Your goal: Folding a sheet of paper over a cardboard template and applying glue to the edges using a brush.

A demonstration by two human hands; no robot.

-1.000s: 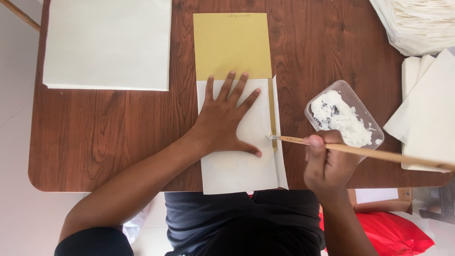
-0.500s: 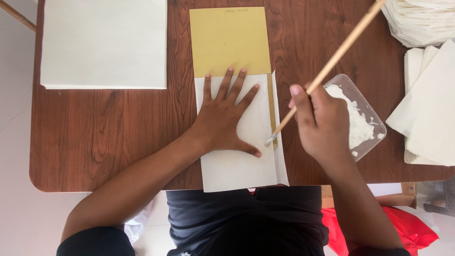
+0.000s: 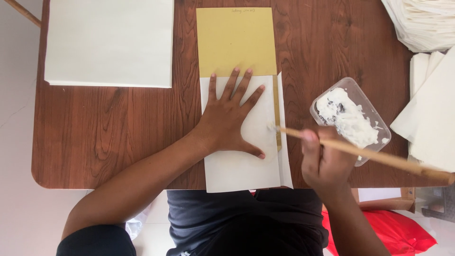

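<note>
— Wooden table (image 3: 118,132) under everything, we both see that. What do we make of the left hand (image 3: 230,125)?

— We see it lying flat, fingers spread, palm down on the white folded sheet (image 3: 241,168). It grips nothing; it only presses on the paper.

— And the sheet itself?

— It lies at the near edge of the table, right in front of the person, overlapping the lower end of a mustard-yellow card (image 3: 236,40). Along the sheet's right side we see a narrow flap (image 3: 285,142) standing a little open, with a thin yellow strip showing just inside it.

— The right hand (image 3: 327,163)?

— Curled closed around a long wooden brush (image 3: 369,154), near its bristle end. The brush lies almost level, its handle running off to the right, and its whitened tip touches the yellow strip beside the flap, close to the left thumb.

— What sits near it?

— A clear plastic tub of white paste (image 3: 350,118), just behind the right hand. We also see a stack of white sheets (image 3: 110,42) at the far left and more white paper (image 3: 433,104) at the right edge.
</note>
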